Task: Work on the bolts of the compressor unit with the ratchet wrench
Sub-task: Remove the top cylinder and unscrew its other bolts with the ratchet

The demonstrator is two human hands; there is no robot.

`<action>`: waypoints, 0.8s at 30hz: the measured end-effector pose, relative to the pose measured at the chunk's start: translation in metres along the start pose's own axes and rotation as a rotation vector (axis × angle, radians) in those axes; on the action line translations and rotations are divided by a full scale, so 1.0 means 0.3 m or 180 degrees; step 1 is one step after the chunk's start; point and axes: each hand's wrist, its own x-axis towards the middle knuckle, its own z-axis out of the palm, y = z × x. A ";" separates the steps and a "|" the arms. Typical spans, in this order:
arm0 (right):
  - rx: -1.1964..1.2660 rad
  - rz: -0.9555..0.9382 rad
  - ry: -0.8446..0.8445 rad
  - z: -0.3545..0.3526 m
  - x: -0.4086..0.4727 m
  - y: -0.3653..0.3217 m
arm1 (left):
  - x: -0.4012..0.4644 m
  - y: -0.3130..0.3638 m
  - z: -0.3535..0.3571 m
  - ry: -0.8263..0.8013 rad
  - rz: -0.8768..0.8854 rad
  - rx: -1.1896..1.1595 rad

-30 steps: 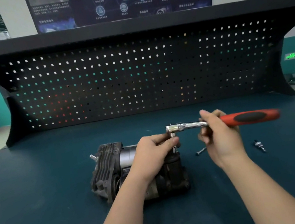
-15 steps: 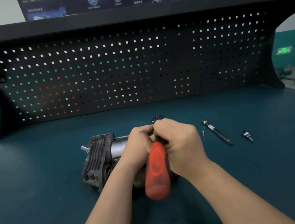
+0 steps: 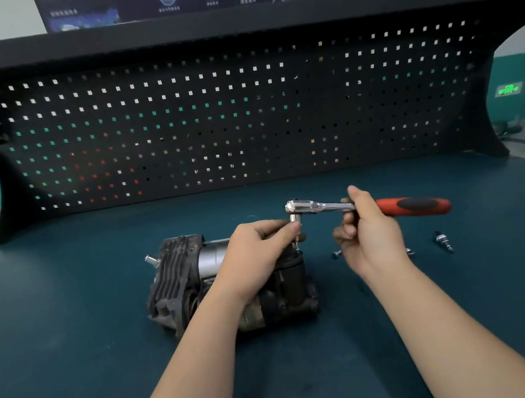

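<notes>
The dark, ribbed compressor unit (image 3: 178, 282) lies on its side on the blue-green bench top (image 3: 68, 335). A ratchet wrench (image 3: 321, 205) with a red and black handle stands over the unit's right end, its chrome head pointing down onto a bolt. My left hand (image 3: 256, 255) rests on the unit and pinches the socket under the wrench head. My right hand (image 3: 371, 232) grips the wrench shaft where the red handle begins; the handle points to the right. The bolt itself is hidden by my fingers.
A loose bolt (image 3: 335, 254) lies on the bench just right of the unit, mostly behind my right hand. A small chrome bit (image 3: 443, 240) lies further right. A black pegboard (image 3: 240, 115) closes off the back of the bench.
The wrench handle has swung from pointing toward me back out to the right. My right hand has moved out with it. My left hand stays at the socket.
</notes>
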 end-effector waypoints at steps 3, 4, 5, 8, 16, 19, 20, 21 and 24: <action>-0.0452 -0.0828 -0.0070 0.033 -0.039 0.006 | 0.000 0.004 -0.001 -0.0100 0.0000 0.0092; -0.0892 -0.1267 -0.0147 0.045 -0.057 0.006 | 0.001 0.004 -0.001 -0.0116 0.0016 0.0128; -0.1397 -0.1777 -0.0262 0.057 -0.078 0.007 | -0.001 0.008 -0.001 -0.0126 0.0018 0.0136; -0.2436 -0.3376 -0.1010 0.077 -0.142 0.037 | -0.009 0.018 -0.005 -0.0099 0.0133 0.0078; -0.2102 -0.2483 -0.1067 0.047 -0.095 -0.020 | -0.006 0.012 0.000 0.0004 0.0095 0.0005; -0.0807 -0.0843 -0.0606 0.027 -0.025 -0.037 | -0.004 0.008 0.001 0.0039 0.0080 -0.0035; -0.0427 -0.0383 -0.0455 0.022 -0.010 -0.032 | -0.004 0.006 0.001 0.0039 0.0081 -0.0035; -0.0205 -0.0029 -0.0329 0.016 -0.001 -0.024 | -0.002 0.003 0.000 0.0038 0.0063 -0.0025; -0.0135 0.0020 -0.0179 0.023 0.006 -0.011 | 0.002 -0.002 0.001 -0.0025 0.0023 0.0009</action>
